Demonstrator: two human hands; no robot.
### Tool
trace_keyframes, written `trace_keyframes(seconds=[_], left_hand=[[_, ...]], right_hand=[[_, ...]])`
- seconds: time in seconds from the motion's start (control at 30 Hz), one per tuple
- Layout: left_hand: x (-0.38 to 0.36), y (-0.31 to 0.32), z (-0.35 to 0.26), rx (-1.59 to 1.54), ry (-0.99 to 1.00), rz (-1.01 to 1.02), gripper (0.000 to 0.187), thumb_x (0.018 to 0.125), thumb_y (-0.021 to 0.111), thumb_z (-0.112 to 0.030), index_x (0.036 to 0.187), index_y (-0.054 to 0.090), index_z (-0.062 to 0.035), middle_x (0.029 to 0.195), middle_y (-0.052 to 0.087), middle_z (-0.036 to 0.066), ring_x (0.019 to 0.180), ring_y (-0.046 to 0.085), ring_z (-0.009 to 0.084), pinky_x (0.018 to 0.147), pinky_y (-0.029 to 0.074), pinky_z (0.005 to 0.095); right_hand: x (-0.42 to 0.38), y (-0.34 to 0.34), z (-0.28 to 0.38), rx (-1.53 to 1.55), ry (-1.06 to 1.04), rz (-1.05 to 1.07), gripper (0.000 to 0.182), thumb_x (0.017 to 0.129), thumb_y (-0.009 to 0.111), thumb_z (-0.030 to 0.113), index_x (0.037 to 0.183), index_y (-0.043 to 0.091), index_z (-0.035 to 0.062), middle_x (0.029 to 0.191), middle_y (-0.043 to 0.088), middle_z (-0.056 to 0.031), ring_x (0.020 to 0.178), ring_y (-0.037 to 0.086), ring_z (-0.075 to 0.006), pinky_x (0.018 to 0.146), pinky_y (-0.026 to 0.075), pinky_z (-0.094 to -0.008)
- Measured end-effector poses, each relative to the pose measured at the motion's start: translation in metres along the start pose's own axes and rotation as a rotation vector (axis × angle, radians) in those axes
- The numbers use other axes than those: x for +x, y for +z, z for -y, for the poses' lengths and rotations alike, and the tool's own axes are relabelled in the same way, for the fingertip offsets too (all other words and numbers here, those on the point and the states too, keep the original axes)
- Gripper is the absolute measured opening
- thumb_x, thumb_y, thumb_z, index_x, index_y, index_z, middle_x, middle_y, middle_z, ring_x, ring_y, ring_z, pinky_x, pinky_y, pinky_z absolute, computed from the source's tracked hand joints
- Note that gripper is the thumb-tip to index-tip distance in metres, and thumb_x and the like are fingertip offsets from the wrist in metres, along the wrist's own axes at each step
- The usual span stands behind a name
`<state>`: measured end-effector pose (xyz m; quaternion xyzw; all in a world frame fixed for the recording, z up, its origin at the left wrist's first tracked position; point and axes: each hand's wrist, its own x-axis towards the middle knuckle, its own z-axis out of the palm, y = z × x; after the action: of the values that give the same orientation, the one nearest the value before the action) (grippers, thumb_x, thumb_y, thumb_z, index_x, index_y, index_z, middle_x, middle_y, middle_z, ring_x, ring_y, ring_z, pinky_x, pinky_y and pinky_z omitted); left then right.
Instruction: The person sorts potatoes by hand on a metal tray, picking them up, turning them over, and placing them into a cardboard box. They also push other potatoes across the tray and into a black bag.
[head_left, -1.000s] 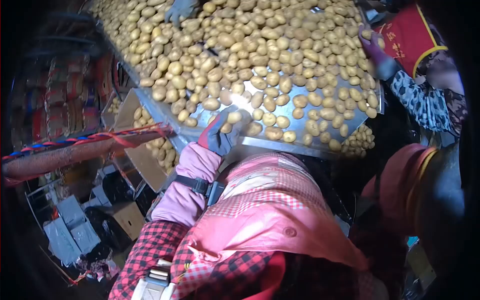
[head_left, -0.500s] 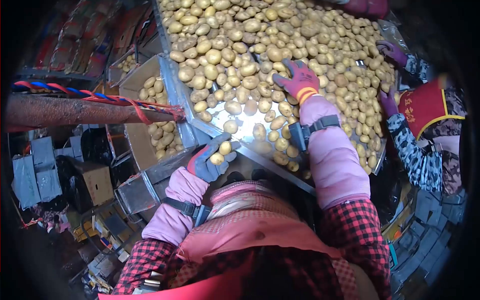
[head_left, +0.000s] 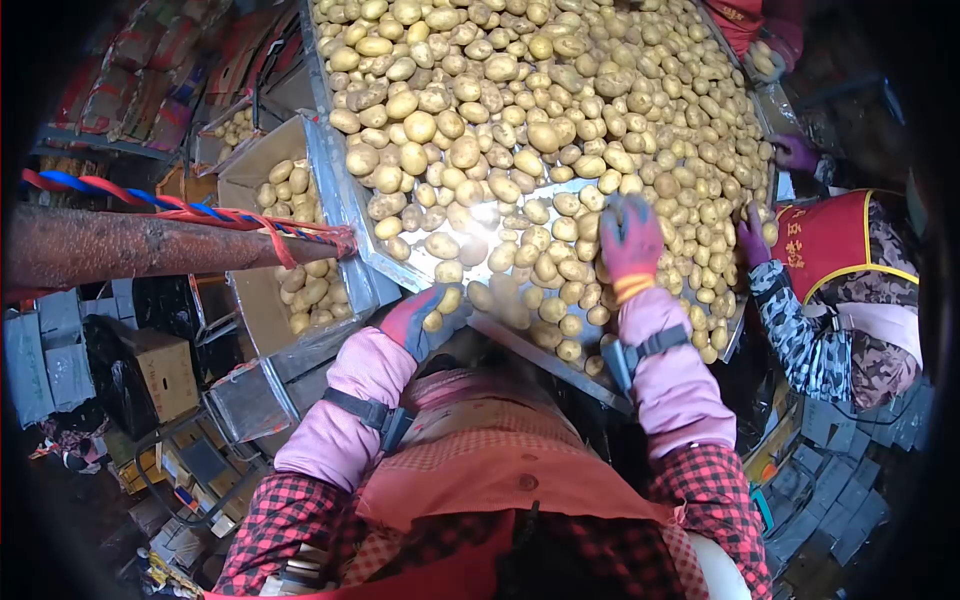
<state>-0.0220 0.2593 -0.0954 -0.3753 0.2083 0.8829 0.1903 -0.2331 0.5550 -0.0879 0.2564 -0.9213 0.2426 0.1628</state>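
Note:
Potatoes (head_left: 540, 135) lie heaped over a metal table (head_left: 415, 262), whose shiny surface shows near its front left corner. My left hand (head_left: 428, 318), in a grey and pink glove, is curled around potatoes (head_left: 450, 300) at that corner. Farther right, my right hand (head_left: 630, 235), in a similar glove, rests on the heap with its fingers pointing away from me. Its fingertips touch potatoes, and whether it grips one I cannot make out. Several potatoes lie between my two hands along the table's front edge, a few of them blurred.
Cardboard boxes of potatoes (head_left: 262, 310) stand left of the table. A rusty pole (head_left: 150, 240) wrapped in red and blue cord reaches in from the left. At the right edge stands a co-worker in a red apron (head_left: 840, 235), with purple-gloved hands (head_left: 755, 235); another person's glove shows top right.
My right hand has moved toward me, drawing potatoes over the bare metal to the front edge. My left hand still holds potatoes at the corner. The co-worker's upper hand has shifted slightly.

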Motion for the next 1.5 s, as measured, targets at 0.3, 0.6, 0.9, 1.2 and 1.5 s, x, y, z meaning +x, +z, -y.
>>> trace_keyframes(seconds=[0.3, 0.6, 0.9, 1.2, 1.5], left_hand=[[0.005, -0.009, -0.012, -0.042, -0.091, 0.422, 0.036, 0.102, 0.048, -0.022, 0.131, 0.051, -0.001, 0.115, 0.064, 0.013, 0.098, 0.065, 0.0226, 0.077, 0.054, 0.0258], [0.007, 0.0, -0.01, 0.225, -0.03, -0.01, 0.033, 0.103, 0.042, -0.028, 0.121, 0.055, -0.0042, 0.109, 0.064, 0.01, 0.093, 0.064, 0.0252, 0.076, 0.054, 0.0324], [0.002, 0.009, -0.007, 0.134, 0.048, 0.077, 0.028, 0.099, 0.054, -0.023, 0.121, 0.055, -0.0069, 0.098, 0.061, 0.006, 0.078, 0.062, 0.0159, 0.06, 0.053, 0.0283], [-0.005, 0.01, -0.009, 0.113, -0.078, -0.121, 0.035, 0.1, 0.054, -0.024, 0.129, 0.051, -0.0042, 0.108, 0.064, 0.01, 0.084, 0.064, 0.0186, 0.071, 0.056, 0.0297], [-0.019, 0.022, -0.006, 1.001, 0.523, 0.311, 0.042, 0.088, 0.065, -0.007, 0.129, 0.053, -0.006, 0.12, 0.061, 0.01, 0.108, 0.061, 0.0214, 0.094, 0.05, 0.0333]], right_hand=[[0.117, 0.066, 0.056, -0.205, -0.085, 0.565, 0.07, 0.075, 0.07, 0.053, 0.136, 0.053, 0.0233, 0.137, 0.049, -0.0153, 0.125, 0.048, -0.0335, 0.105, 0.039, -0.0436], [0.053, 0.014, -0.025, -0.147, 0.188, 0.178, 0.037, 0.079, 0.072, 0.037, 0.11, 0.067, 0.0174, 0.105, 0.06, -0.0102, 0.099, 0.059, -0.0319, 0.088, 0.047, -0.0439], [0.125, 0.102, 0.044, -0.38, -0.048, 0.246, 0.054, 0.075, 0.073, 0.045, 0.122, 0.063, 0.0215, 0.135, 0.053, -0.0079, 0.13, 0.043, -0.0335, 0.108, 0.034, -0.0462], [0.112, 0.043, -0.007, 1.345, 0.722, -0.087, 0.055, 0.088, 0.071, 0.024, 0.132, 0.047, 0.0012, 0.101, 0.062, -0.0054, 0.082, 0.063, -0.0163, 0.074, 0.056, -0.0316], [-0.022, 0.036, 0.165, 0.694, -0.251, 0.329, 0.034, 0.076, 0.076, 0.024, 0.105, 0.068, 0.0076, 0.101, 0.064, -0.0123, 0.098, 0.062, -0.0326, 0.09, 0.05, -0.0403]])
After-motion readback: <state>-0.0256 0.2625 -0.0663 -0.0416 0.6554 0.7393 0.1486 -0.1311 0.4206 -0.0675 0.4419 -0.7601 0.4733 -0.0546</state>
